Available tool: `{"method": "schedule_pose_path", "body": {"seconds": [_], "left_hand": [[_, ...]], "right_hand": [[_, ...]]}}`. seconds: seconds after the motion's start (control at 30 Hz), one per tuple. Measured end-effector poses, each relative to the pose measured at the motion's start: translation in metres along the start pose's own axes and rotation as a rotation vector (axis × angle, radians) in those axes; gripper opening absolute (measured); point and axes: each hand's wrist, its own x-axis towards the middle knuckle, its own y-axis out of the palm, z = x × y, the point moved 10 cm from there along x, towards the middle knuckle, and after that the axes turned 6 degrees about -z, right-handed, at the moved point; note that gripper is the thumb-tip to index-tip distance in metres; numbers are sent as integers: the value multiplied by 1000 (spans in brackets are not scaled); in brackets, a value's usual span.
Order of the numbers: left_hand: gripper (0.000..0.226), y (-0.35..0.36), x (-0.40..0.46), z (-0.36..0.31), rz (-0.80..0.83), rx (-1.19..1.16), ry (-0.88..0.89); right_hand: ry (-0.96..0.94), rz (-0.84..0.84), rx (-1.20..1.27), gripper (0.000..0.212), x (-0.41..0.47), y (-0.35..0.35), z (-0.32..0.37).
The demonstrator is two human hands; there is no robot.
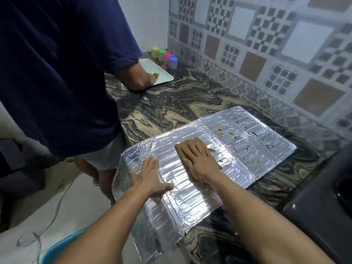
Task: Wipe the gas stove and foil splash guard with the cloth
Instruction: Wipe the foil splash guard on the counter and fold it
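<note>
Near edge: foil splash guard (192,199) hangs over counter (171,107) edge | our left hand (150,178) flat on foil, fingers straight | our right hand (200,159) presses cloth (187,144) flat mid-foil | far: stained panel, bare counter beyond

patterned tile wall (266,44), swirled marble counter (171,103), pale floor (62,202), white wall (148,20)

The foil guard (238,149) is lying flat on the counter (171,103). The right hand (202,159) is pressing a cloth (190,144) onto it; the left hand (148,176) is lying flat on its near-left part.
</note>
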Motion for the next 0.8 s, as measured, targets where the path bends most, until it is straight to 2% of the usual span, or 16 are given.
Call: {"method": "schedule_pose_path", "body": {"seconds": [0.2,0.3,0.37,0.43,0.5,0.6,0.67,0.8], "left_hand": [[119,-7,-1,-3,42,125,-33],[113,-26,4,-23,-12,282,-14],[134,-19,11,-38,-15,257,53],[147,4,16,-42,58,207,123],[152,21,20,-34,120,182,126],[154,26,14,-28,153,183,114],[153,24,7,-29,176,218,86],[128,2,-7,-45,176,473,82]], "right_hand": [[470,-36,27,60,-29,-7,-61],[400,-73,-73,72,-40,-6,-26],[307,-64,3,74,-48,4,-2],[305,-54,42,72,-57,8,-4],[407,-78,33,71,-64,2,-26],[730,-92,18,73,-87,-5,-77],[877,-104,27,75,-100,-11,-93],[824,-143,36,76,-103,-12,-66]]}}
